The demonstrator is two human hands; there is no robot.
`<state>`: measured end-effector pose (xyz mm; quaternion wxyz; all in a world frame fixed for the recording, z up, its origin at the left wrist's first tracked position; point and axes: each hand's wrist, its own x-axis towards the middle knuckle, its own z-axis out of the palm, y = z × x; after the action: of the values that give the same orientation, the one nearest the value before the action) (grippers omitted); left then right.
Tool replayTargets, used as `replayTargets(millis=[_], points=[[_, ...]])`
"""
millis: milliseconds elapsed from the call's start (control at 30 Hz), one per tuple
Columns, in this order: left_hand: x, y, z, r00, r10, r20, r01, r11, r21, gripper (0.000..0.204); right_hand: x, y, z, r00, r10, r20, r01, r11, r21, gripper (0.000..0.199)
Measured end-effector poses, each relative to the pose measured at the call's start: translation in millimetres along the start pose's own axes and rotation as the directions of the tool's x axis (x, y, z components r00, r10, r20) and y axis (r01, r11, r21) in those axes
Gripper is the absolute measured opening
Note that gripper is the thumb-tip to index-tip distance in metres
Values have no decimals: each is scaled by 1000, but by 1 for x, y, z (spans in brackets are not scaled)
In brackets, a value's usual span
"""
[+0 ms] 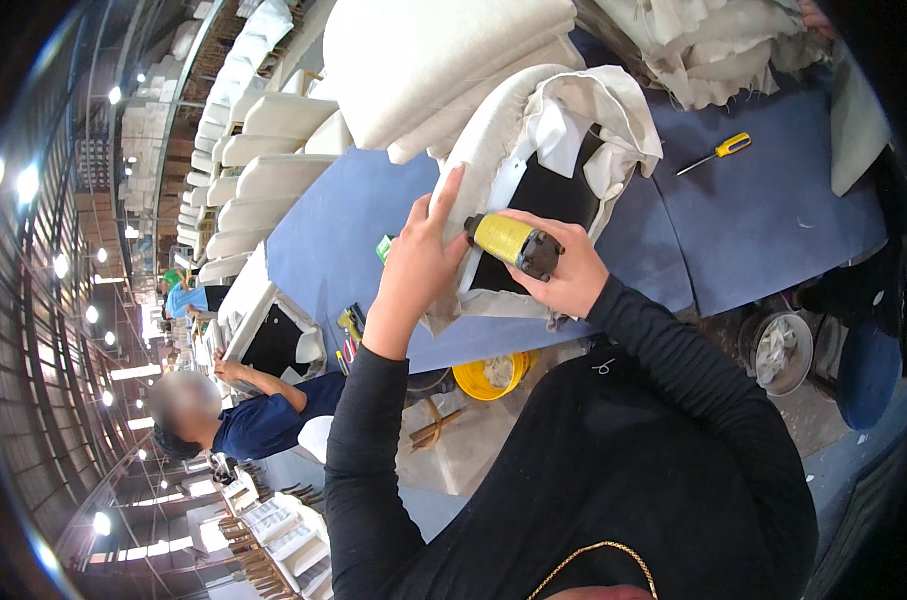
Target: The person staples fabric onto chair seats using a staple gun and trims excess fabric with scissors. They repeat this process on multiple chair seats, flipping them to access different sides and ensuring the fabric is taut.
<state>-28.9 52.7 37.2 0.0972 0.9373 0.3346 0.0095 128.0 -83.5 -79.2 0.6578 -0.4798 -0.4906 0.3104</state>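
The right hand [563, 275] wraps tight around a yellow tool [513, 243]. The left hand [423, 255] presses open fingers on the cream cushion cover [533, 110]. A blue table [773, 210] lies under both, inside a big workshop.

1. A yellow-handled screwdriver [715, 154] lies on the blue table cover [773, 220] at the far right, apart from everything else.
2. A heap of loose cream fabric [713, 45] sits at the far edge of the table, beyond the screwdriver.
3. A row of cream upholstered cushions [258, 140] runs off to the far left.
4. A yellow bucket [490, 375] stands on the floor under the table's near edge.
5. A grey round pan [778, 350] holding scraps sits on the floor at the right.
6. A co-worker in a dark blue shirt [263, 420] leans at a bench on the left.
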Motion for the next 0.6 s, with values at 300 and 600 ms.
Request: replayTargets(millis=[300,600], points=[[-2,5,-2,1000,-4,1,4,1000,21,109,-4,-6,4,997,-59,41,61,997,-51,67],[-8,-71,-3,927,-143,345,356,620,-699,75,-9,-4,7,1000,-8,-10,9,996,91,60]])
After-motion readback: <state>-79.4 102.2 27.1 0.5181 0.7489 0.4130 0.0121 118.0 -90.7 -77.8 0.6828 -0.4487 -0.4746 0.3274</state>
